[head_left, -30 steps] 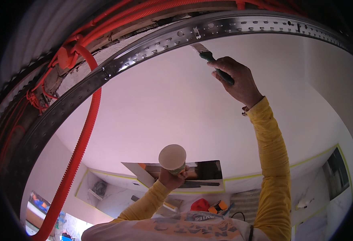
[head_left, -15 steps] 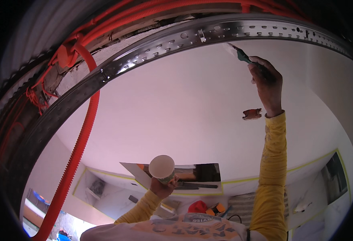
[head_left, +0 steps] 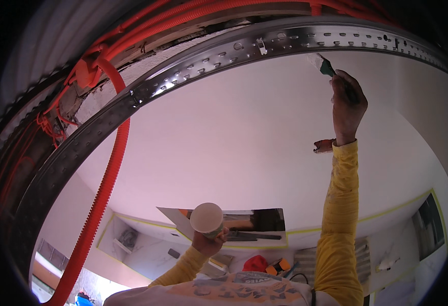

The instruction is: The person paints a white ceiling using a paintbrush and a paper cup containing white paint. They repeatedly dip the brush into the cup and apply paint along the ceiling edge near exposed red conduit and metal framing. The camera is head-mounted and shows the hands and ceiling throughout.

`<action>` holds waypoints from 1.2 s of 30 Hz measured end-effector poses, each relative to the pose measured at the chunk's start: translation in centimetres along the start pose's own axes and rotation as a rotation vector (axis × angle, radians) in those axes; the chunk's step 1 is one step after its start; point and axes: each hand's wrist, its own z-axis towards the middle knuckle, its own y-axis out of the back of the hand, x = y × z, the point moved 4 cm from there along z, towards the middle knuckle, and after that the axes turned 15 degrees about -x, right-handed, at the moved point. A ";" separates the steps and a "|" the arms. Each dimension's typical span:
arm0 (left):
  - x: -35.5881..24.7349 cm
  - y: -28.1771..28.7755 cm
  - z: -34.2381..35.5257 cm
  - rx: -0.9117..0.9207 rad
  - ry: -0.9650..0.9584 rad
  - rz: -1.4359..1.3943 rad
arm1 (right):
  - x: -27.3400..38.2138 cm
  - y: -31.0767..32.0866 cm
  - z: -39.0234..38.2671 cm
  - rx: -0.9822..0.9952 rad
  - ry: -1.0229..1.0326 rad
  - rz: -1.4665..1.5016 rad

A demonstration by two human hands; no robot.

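Note:
High on the white wall (head_left: 224, 127), my right hand (head_left: 350, 112) is wrapped round a paintbrush (head_left: 327, 67) with a dark green handle. Its whitish bristles point up and left, at the wall just under a metal channel; whether they touch the wall I cannot tell. Lower down, my left hand (head_left: 208, 244) grips a pale paper cup (head_left: 206, 218), its mouth tilted into view. The cup's inside looks whitish, and its contents cannot be made out. Yellow sleeves cover both my forearms.
A perforated metal channel (head_left: 198, 66) arches across the top. Red corrugated conduit (head_left: 106, 173) hangs at left. A reddish wall box (head_left: 323, 146) sits partly behind my right wrist. Below are a recessed opening (head_left: 267, 220), yellow tape edging, a red item (head_left: 255, 263) and an orange-black item (head_left: 278, 266).
The brush tip has shifted right along the top of the wall, and my right hand has turned with it. My right wrist now covers part of the wall box. The cup stays held.

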 end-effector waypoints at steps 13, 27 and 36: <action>-0.1 0.1 -0.3 0.029 0.053 0.000 | -0.7 -7.6 -4.0 0.286 -0.274 0.216; -0.3 0.5 -1.1 0.022 0.083 -0.033 | -1.6 -5.6 -1.3 0.198 -0.202 0.114; -0.4 0.7 -1.4 0.028 0.062 0.005 | -2.8 -3.3 1.3 0.160 -0.096 0.084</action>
